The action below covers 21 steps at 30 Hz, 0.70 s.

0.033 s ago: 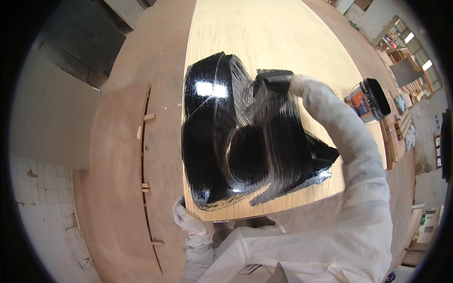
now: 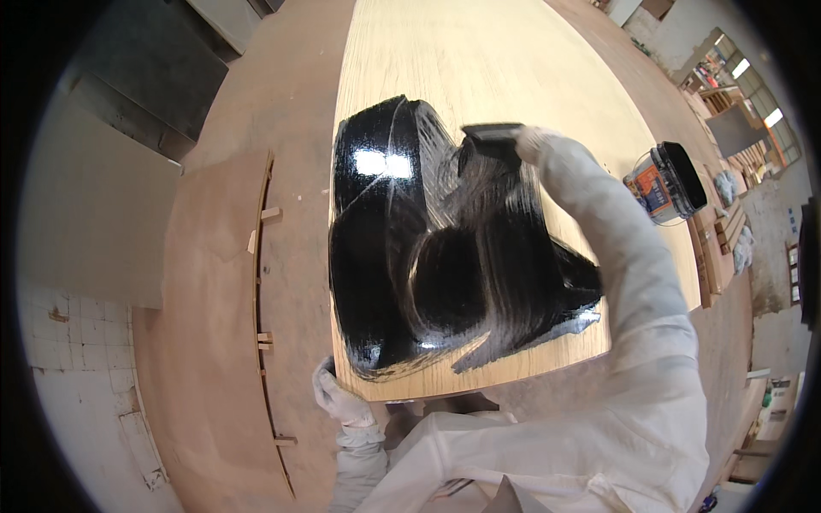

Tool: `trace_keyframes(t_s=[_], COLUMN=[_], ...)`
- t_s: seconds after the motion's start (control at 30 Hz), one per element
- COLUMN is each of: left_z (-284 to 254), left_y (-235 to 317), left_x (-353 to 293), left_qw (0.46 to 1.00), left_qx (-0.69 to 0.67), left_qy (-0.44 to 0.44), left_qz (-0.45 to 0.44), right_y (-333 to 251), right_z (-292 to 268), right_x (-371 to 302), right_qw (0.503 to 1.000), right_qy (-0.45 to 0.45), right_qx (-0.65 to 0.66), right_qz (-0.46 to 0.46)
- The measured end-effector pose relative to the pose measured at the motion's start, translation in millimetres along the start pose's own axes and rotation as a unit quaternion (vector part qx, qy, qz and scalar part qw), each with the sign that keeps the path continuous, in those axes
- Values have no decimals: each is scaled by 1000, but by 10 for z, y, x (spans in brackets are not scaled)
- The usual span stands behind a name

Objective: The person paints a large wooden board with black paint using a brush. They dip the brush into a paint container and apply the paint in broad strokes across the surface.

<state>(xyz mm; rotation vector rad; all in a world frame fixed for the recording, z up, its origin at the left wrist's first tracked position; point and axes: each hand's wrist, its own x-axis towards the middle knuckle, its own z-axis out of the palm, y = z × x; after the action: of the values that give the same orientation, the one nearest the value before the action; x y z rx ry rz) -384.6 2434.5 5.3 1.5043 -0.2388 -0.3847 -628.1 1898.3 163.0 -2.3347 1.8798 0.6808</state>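
A long light wooden panel [image 2: 479, 60] lies in front of me, its near part covered with glossy black wet paint [image 2: 402, 256]. My right hand [image 2: 537, 144], in a white glove and white sleeve, reaches over the paint and grips a wide black brush [image 2: 490, 134] whose bristles rest at the paint's far edge. My left hand [image 2: 338, 398], also gloved in white, sits at the panel's near left corner, touching its edge.
An open black paint can [image 2: 669, 181] stands at the panel's right edge. A curved brown plywood sheet [image 2: 205, 299] with small wooden blocks lies to the left. A white tiled wall is at lower left, workshop shelves at far right.
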Motion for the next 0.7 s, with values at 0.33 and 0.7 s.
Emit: trace_keyframes(t_s=[0.33, 0.7], left_z=[-63, -136], left_y=[-50, -53], left_x=[-14, 28], left_qw=[1000, 998], left_qx=[1, 60], left_qy=[4, -14], left_qz=[-4, 25], right_y=[-102, -529], right_z=[-117, -283], right_x=[70, 341], right_qw=[992, 988], right_qy=[-55, -73], right_qx=[113, 98], right_qz=[-12, -93])
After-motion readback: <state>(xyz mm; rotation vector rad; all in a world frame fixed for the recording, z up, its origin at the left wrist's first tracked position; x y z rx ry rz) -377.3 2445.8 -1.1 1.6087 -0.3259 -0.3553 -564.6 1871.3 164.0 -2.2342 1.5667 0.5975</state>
